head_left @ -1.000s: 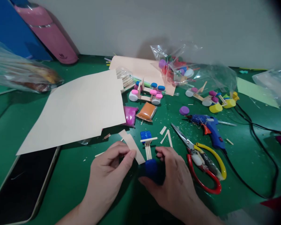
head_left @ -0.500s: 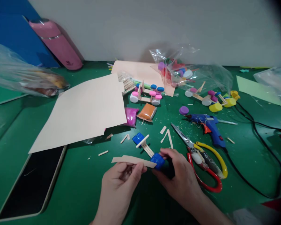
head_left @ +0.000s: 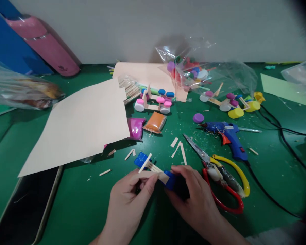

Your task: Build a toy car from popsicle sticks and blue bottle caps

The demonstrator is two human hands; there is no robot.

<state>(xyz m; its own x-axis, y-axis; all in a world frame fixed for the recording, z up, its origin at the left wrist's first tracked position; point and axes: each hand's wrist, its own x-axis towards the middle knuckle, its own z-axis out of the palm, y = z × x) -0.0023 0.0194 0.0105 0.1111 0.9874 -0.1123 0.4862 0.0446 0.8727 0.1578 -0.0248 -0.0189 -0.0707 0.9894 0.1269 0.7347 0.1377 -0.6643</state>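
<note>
Between thumb and fingers, my left hand (head_left: 132, 200) pinches a narrow beige paper strip (head_left: 145, 175), which looks bent. The strip's right end lies against a blue block (head_left: 170, 179). My right hand (head_left: 193, 197) grips that block from the right. Pale sticks (head_left: 154, 167) join it to a second blue block (head_left: 142, 159), and another stick (head_left: 145, 163) lies across them near that far block. Part of the gripped block is hidden by my fingers and the strip.
Scissors (head_left: 204, 153) and a blue glue gun (head_left: 232, 136) with a cord lie to the right. Left are a large paper sheet (head_left: 81, 126), a phone (head_left: 28, 204) and a pink bottle (head_left: 46, 44). Behind stand small wheeled models (head_left: 153, 107). Clay packets (head_left: 155, 122) lie ahead.
The paper strip has bent and moved over the sticks beside the near blue block. The stick assembly has shifted left and tilted slightly. The camera view has also shifted a little.
</note>
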